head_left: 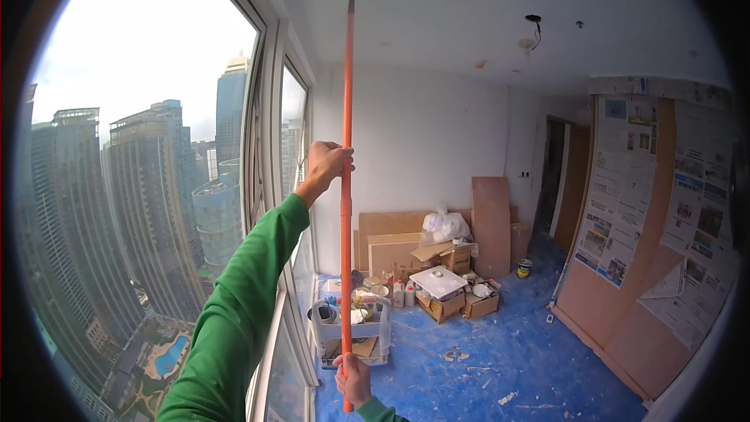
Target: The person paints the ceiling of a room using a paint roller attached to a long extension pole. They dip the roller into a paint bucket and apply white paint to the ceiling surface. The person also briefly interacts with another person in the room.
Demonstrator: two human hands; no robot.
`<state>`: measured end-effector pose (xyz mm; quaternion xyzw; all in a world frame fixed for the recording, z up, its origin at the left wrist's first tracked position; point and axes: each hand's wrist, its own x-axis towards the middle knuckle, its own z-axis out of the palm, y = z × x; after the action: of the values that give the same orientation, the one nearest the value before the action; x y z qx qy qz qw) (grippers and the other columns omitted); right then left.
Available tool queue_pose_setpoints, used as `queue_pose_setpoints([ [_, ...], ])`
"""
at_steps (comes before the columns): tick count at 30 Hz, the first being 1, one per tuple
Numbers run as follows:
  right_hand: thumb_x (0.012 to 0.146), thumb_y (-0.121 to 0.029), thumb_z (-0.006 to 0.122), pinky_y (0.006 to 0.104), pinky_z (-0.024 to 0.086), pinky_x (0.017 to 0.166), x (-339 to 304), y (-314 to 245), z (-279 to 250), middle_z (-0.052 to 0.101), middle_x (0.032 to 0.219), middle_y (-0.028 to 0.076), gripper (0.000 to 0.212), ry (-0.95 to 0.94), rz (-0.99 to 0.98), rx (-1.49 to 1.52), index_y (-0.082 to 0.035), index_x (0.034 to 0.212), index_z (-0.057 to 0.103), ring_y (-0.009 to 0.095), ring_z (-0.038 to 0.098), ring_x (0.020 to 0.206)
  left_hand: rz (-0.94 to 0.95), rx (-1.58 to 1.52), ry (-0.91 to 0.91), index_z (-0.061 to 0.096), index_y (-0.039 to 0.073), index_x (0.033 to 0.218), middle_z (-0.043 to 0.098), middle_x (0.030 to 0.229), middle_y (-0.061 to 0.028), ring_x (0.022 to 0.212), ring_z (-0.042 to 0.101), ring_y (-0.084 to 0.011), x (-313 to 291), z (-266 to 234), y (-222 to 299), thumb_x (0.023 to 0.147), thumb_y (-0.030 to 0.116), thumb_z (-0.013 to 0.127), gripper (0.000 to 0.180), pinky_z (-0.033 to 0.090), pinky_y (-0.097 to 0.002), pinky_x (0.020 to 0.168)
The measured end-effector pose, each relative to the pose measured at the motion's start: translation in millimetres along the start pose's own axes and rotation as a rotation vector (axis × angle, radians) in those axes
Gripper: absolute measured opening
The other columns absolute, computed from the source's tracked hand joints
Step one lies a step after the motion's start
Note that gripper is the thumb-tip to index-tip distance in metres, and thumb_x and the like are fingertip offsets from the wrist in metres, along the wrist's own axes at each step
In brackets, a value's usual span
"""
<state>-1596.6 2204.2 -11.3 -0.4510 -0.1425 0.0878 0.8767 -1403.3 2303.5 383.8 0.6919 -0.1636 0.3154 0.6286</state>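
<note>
A long orange extension pole (347, 258) stands nearly upright in front of me and reaches up to the white ceiling. Its dark tip (351, 5) carries a thin bent wire; whatever the wire ends in blends with the ceiling and I cannot make it out. My left hand (330, 161), at the end of a raised green sleeve, is closed round the pole above its joint. Lower down, my right hand (354, 380) grips the pole near its bottom end. Behind the lower pole is a clear plastic bin (379, 350) with buckets and paint gear.
Tall windows (273, 133) run along my left. Blue sheeting (469, 367) with scraps covers the floor. Boxes (441, 309), bottles, boards (491, 227) and a paint can (523, 269) stand towards the far wall. Newspaper-covered panels (617, 187) line the right. Wires (536, 27) hang from the ceiling.
</note>
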Motion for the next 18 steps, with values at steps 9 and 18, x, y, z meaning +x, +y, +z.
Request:
queue_pose_setpoints([
  [9,0.103,-0.039,0.039,0.0245,0.026,0.036,4.1,-10.5,4.8,0.035,0.053,-0.002,0.040,-0.021,-0.016,-0.036,-0.001,0.097,0.052,0.007,0.032,0.038,0.035,0.082,0.024,0.065,-0.013,0.085,0.066,0.072,-0.0155,0.061,0.069,-0.0236,4.9,-3.7,9.4,0.080,0.005,0.065,0.018,0.057,-0.0302,0.051],
  [18,0.103,-0.040,0.040,0.0248,0.026,0.035,7.3,-17.5,11.7,0.036,0.054,-0.002,0.041,-0.035,-0.018,-0.019,-0.001,0.096,0.053,0.007,0.032,0.038,0.080,0.091,0.009,0.064,-0.013,0.080,0.065,0.067,-0.0152,0.056,0.068,-0.0239,21.2,-8.1,13.8,0.080,0.002,0.064,0.015,0.057,-0.0303,0.048],
])
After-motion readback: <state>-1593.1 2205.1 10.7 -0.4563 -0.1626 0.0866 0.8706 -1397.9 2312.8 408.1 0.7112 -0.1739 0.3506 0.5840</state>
